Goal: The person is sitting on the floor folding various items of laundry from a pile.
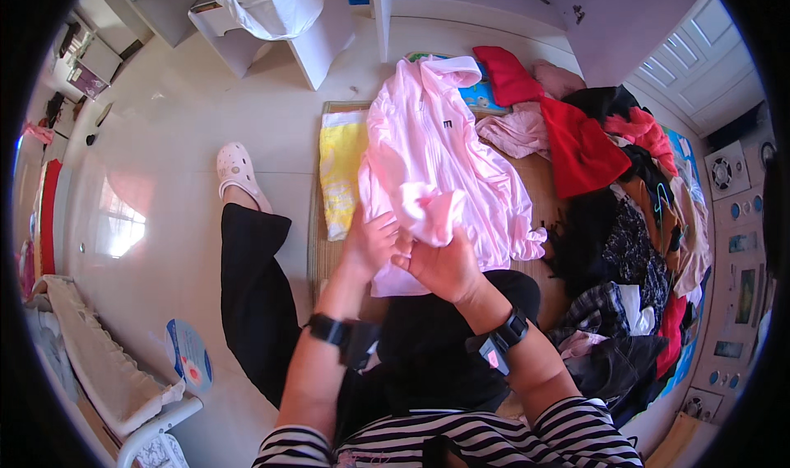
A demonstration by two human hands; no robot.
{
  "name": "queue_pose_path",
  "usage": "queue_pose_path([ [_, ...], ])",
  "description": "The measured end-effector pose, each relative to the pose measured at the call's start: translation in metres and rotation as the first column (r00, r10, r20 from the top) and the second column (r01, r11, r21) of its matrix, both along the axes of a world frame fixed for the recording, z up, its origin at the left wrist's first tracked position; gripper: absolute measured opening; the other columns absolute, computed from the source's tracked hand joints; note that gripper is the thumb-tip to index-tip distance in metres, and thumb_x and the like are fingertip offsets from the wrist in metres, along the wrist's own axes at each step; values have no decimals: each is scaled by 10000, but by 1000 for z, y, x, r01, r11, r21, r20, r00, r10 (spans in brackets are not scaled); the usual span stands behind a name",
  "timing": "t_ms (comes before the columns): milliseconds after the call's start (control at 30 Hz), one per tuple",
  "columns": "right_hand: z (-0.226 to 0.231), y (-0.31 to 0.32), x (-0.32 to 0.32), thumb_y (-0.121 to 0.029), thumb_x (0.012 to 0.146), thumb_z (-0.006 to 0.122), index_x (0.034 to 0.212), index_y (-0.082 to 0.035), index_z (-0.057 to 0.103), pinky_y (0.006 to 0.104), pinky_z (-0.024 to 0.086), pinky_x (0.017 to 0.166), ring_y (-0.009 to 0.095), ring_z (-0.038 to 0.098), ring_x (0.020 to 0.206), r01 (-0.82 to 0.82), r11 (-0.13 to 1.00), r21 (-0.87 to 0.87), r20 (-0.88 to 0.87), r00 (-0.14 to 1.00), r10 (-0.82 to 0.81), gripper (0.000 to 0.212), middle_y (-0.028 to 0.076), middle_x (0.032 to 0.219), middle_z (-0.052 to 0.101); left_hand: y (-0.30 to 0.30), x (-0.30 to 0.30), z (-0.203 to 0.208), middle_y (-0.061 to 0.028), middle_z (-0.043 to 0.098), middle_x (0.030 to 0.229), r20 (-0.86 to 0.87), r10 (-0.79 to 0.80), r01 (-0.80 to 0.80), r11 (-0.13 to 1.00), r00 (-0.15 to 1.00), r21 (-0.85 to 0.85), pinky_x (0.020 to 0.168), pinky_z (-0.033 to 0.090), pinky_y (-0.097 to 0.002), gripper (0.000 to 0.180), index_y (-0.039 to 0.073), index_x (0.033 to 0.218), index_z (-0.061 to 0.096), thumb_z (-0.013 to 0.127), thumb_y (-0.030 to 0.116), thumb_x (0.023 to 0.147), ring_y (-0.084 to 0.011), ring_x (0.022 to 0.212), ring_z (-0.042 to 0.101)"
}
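A pink long-sleeved jacket (pixel 428 147) lies spread in front of me, with its collar at the far end and one sleeve stretched out to the right. Its other sleeve's cuff (pixel 434 214) is lifted and bunched up between my hands. My left hand (pixel 373 239) is closed on the sleeve at the jacket's left edge. The fingers of my right hand (pixel 447 269) are curled under the raised cuff and hold it. Some fingertips are hidden by the cloth. Beside the jacket, on the left, lies a folded yellow and white cloth (pixel 339 176).
A woven mat (pixel 539 180) lies beneath the jacket. To the right is a large heap of mixed clothes (pixel 634 229), with a red garment (pixel 584 151) on its near-left side. A white desk (pixel 317 52) stands at the back. My leg in black trousers (pixel 259 295) stretches out left.
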State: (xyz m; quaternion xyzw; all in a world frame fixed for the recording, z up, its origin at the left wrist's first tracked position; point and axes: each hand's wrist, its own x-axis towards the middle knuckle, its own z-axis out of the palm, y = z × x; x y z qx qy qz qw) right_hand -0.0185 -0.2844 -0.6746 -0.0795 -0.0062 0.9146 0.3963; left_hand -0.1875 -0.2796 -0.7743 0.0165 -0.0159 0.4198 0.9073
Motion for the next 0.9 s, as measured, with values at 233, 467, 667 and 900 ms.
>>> queue_pose_path([
  [233,29,5,6,-110,809,518,1125,34,418,258,379,828,110,474,961,-185,855,484,606,776,-175,361,42,1033,505,31,64,-21,-191,193,1339,-141,503,-492,864,852,108,1046,166,-333,458,-73,1241,202,275,194,876,-257,1247,222],
  [467,105,88,3,-89,775,544,1086,10,408,235,435,685,134,544,797,-155,861,484,596,779,-194,354,75,904,536,94,31,-32,-129,331,1281,-419,380,-464,878,825,-116,984,230,-353,722,14,1291,215,379,527,810,-238,1168,341],
  [667,90,129,53,-122,733,514,1016,10,432,282,392,526,123,456,610,-167,906,390,406,914,-7,323,63,759,469,139,30,-40,-106,430,1190,-405,360,-479,844,840,-243,917,320,-351,503,31,1207,319,426,369,849,-224,1111,403],
  [900,-5,124,126,-144,833,498,925,-5,513,211,390,551,73,461,604,6,879,477,858,211,-468,168,-1,709,474,167,-1,-61,-40,501,1089,-462,600,-665,746,653,28,932,303,-355,316,92,1088,472,416,301,858,-191,1055,437],
])
